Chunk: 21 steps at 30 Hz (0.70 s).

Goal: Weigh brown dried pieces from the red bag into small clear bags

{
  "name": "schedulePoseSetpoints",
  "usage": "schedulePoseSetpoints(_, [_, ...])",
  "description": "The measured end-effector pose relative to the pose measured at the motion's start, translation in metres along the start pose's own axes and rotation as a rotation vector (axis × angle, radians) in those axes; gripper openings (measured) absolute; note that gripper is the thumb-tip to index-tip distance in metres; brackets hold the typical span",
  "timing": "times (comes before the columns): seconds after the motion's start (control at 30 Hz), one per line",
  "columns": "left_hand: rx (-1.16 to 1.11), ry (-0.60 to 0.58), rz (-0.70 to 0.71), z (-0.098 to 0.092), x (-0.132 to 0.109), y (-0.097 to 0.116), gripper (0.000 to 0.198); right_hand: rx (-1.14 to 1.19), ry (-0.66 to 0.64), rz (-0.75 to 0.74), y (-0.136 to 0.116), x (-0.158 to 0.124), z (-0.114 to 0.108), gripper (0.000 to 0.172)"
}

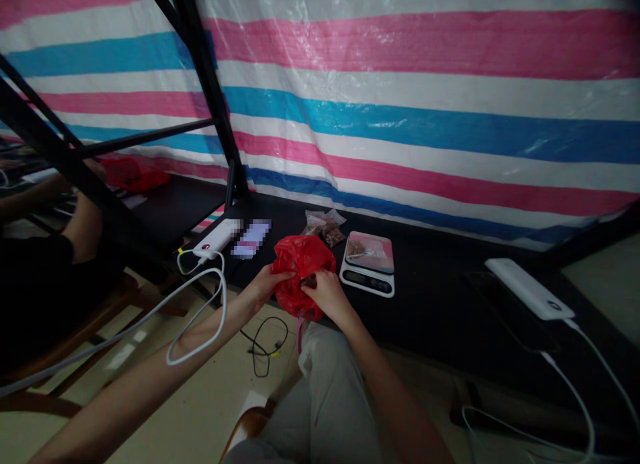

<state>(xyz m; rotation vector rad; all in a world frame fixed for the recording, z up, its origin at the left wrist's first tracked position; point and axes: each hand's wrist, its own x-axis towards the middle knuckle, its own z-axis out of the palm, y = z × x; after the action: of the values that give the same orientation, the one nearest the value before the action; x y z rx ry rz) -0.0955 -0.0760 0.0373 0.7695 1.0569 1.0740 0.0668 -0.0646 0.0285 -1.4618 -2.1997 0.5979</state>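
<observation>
A red plastic bag is held at the table's front edge, above my knees, with its mouth turned up toward me. My left hand grips its left rim, thumb over the edge. On the right side, my right hand is closed on the rim, its fingertips partly inside the mouth. What lies deep in the bag is too dark to make out. Just right of it stands a white kitchen scale carrying a small clear zip bag of brown bits. Behind the red bag lie small zip bags with similar brown contents.
To the left are a white power bank with a looping white cable and a blurred phone. A second power bank and dark phone lie right. A black frame post separates another seated person.
</observation>
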Motion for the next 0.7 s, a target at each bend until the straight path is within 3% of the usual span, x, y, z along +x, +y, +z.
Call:
schedulePoseSetpoints(0.27, [-0.089, 0.179, -0.063, -0.017, 0.009, -0.001, 0.018, 0.120, 0.045, -0.011, 0.011, -0.004, 0.001, 0.029])
schedulePoseSetpoints(0.53, [-0.163, 0.107, -0.263, -0.014, 0.002, 0.012, 0.018, -0.369, 0.015, 0.052, -0.013, -0.009, -0.016, 0.022])
schedulePoseSetpoints(0.7, [-0.177, 0.088, -0.272, -0.006, 0.000, 0.015, 0.023, -0.380, -0.023, 0.031, -0.017, -0.008, -0.015, 0.023])
